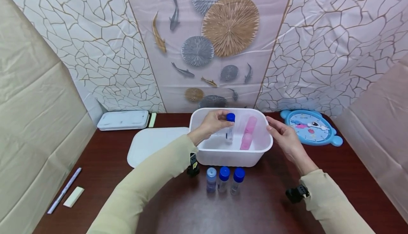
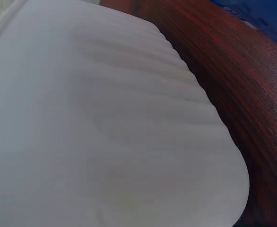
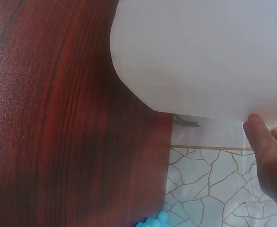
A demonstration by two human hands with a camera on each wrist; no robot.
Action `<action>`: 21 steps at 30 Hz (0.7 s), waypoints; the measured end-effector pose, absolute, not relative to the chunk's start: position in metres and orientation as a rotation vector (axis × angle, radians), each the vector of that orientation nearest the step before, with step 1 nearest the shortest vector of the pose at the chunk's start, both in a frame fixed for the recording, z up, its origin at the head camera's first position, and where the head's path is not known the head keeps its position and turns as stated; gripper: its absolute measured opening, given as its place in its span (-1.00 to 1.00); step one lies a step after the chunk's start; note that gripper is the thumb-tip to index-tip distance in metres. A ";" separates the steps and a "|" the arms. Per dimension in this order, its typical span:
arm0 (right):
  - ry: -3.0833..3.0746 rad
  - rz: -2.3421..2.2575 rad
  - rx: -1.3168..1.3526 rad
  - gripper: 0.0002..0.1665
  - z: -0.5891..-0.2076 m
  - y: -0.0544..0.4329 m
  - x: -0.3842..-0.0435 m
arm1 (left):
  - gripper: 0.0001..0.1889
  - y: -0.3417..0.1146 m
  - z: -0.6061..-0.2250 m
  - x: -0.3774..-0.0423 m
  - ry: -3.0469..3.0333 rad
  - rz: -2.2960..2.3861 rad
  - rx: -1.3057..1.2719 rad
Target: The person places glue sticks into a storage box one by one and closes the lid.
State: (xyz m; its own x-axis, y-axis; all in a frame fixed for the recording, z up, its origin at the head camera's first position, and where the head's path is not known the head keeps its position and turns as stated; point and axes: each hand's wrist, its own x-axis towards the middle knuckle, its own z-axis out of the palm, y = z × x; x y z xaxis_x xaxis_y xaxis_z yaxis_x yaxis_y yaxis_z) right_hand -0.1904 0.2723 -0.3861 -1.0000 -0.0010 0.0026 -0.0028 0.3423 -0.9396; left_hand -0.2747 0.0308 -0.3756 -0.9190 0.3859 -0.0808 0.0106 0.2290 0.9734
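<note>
Between thumb and fingers, my left hand [image 1: 211,125] pinches a small clear vial [image 1: 230,132] by its blue cap. The vial is upright, inside the opening of a white plastic bin [image 1: 226,159]. Two pink translucent cylinders [image 1: 248,131] lie in the bin's right part. My right hand [image 1: 287,140] touches the bin's right end with its fingertips; the right wrist view shows the thumb [image 3: 257,130] against the wall near the rim. In front of the bin stand a light-blue-topped vial [image 1: 211,180] and two vials with dark blue caps [image 1: 224,179]. Bin wall fills most of the left wrist view.
A white lid [image 1: 153,143] lies left of the bin, partly behind my left sleeve. Further left are a pale case [image 1: 123,120], a pen [image 1: 64,190] and a whitish block [image 1: 73,197]. A blue animal-shaped clock [image 1: 310,127] lies behind my right hand.
</note>
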 end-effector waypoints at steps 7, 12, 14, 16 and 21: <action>-2.581 1.789 0.010 -0.33 -0.388 0.271 -0.191 | -0.71 0.038 -0.381 -0.279 2.247 1.675 0.366; -2.591 1.788 -0.005 -0.32 -0.387 0.271 -0.191 | -0.70 0.040 -0.383 -0.282 2.274 1.635 0.355; -2.595 1.787 -0.007 -0.32 -0.387 0.271 -0.191 | -0.69 0.041 -0.384 -0.283 2.275 1.629 0.351; -2.595 1.783 -0.008 -0.32 -0.386 0.271 -0.191 | -0.69 0.041 -0.385 -0.283 2.273 1.627 0.350; -2.585 1.781 -0.008 -0.32 -0.386 0.272 -0.191 | -0.67 0.040 -0.384 -0.283 2.270 1.615 0.350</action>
